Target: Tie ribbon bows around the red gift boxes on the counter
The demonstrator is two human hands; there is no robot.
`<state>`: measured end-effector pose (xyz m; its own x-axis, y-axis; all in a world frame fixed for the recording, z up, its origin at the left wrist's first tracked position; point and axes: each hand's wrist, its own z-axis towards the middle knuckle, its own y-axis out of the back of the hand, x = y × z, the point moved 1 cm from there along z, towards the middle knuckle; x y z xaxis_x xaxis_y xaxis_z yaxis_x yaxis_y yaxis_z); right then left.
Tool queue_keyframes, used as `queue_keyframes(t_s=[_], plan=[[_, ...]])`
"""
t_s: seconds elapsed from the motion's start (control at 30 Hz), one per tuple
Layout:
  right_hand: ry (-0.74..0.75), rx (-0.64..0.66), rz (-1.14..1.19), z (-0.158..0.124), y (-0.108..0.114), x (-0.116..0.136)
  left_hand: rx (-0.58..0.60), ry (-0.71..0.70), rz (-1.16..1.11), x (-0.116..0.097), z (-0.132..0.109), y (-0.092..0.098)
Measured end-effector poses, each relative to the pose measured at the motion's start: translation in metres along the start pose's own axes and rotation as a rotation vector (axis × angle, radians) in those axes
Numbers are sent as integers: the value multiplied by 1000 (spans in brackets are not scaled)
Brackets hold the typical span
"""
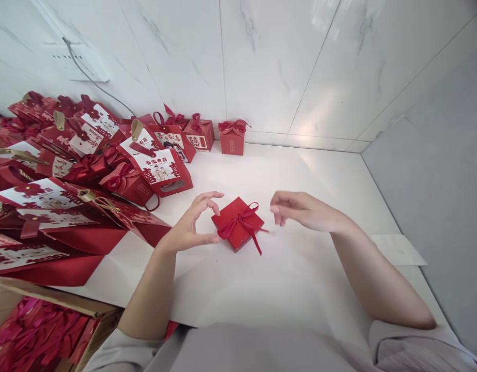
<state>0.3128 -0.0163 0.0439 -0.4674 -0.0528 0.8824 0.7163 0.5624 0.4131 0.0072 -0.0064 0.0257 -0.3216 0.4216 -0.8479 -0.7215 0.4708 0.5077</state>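
A small red gift box [238, 224] tied with a red ribbon bow sits on the white table [261, 289] in front of me. My left hand [191, 225] hovers just left of the box, fingers curved and apart, thumb near its left edge, holding nothing. My right hand [300, 209] hangs to the right of the box, fingers loosely drooped and apart, a short gap from the ribbon's tail, empty.
A heap of red gift bags and boxes [67, 175] fills the left side. Two small red bowed boxes [232, 137] stand by the marble wall at the back. A cardboard carton of red ribbons [36, 330] is at lower left. A white paper slip [397, 249] lies at right.
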Motion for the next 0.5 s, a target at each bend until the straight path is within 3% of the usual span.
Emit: queue_keyframes(t_s=[0.1,0.3,0.5], plan=[[8,-199,80,14,-7,-11,87,-27,115,-4,-3,2],[168,-172,247,30,-32,-15,77,-103,173,-6,0,-7],[230,-160,389,29,-36,-10,31,-43,158,-5,1,-5]])
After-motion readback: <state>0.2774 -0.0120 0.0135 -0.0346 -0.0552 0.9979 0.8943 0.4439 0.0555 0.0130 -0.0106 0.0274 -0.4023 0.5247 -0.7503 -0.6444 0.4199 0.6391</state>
